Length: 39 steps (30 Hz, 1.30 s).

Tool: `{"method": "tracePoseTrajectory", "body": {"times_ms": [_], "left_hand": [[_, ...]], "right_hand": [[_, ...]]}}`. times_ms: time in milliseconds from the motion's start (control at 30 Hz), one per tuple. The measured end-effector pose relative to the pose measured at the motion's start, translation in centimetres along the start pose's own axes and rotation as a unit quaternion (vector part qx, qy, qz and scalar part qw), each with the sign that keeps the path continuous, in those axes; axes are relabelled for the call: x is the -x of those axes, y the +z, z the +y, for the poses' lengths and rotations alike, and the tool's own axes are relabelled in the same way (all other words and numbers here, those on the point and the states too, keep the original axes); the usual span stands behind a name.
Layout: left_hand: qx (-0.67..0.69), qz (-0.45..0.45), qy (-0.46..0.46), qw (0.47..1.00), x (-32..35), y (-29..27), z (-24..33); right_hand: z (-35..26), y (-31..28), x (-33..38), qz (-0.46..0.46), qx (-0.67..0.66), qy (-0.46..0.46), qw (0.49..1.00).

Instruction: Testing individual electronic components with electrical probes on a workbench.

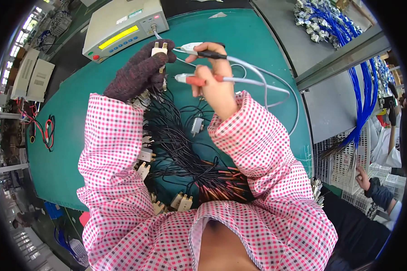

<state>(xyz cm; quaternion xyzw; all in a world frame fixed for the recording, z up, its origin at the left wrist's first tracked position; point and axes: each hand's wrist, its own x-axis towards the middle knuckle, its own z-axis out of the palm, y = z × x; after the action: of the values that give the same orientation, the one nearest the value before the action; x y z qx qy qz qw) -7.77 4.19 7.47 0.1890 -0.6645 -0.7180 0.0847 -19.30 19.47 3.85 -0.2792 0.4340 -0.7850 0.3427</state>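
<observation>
My left hand point(135, 72), in a dark knitted glove, is closed around a white plug point(159, 51) whose metal pins point away from me. Bare-fingered, my right hand point(218, 83) grips two test probes, a black one point(212, 54) and a red one point(196, 81). Both probe tips face the plug; whether either touches it I cannot tell. Below my hands a thick bundle of black cords point(178, 135) lies on the green mat point(68, 149). More white plugs point(182, 202) sit along its left and near sides, and copper-coloured ends point(224, 185) fan out at its near right.
A beige tester point(122, 31) with a yellow display stands at the back left, a grey lead running from it. Red and black leads point(49, 133) lie at the left. Beyond a metal post point(339, 58) hang blue cables point(362, 99); another person's hand point(362, 177) is near white baskets point(334, 162).
</observation>
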Motion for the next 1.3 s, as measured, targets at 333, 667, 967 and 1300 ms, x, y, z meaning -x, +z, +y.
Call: {"method": "tracePoseTrajectory", "body": {"times_ms": [333, 667, 967, 1300], "left_hand": [[-0.059, 0.087, 0.029, 0.994, -0.1, 0.5, -0.8], [-0.1, 0.104, 0.105, 0.984, -0.4, 1.3, -1.9], [-0.162, 0.122, 0.155, 0.967, -0.8, 1.0, -2.7], [-0.142, 0.076, 0.168, 0.972, -0.7, 0.9, -3.5]], "right_hand": [[0.8, 1.3, 0.3, -0.057, 0.109, -0.1, 0.987], [1.7, 1.6, -0.2, -0.042, 0.126, -0.177, 0.975], [0.5, 1.3, -0.1, -0.035, 0.31, -0.205, 0.928], [2.0, 1.7, -0.7, -0.034, 0.147, -0.255, 0.955]]}}
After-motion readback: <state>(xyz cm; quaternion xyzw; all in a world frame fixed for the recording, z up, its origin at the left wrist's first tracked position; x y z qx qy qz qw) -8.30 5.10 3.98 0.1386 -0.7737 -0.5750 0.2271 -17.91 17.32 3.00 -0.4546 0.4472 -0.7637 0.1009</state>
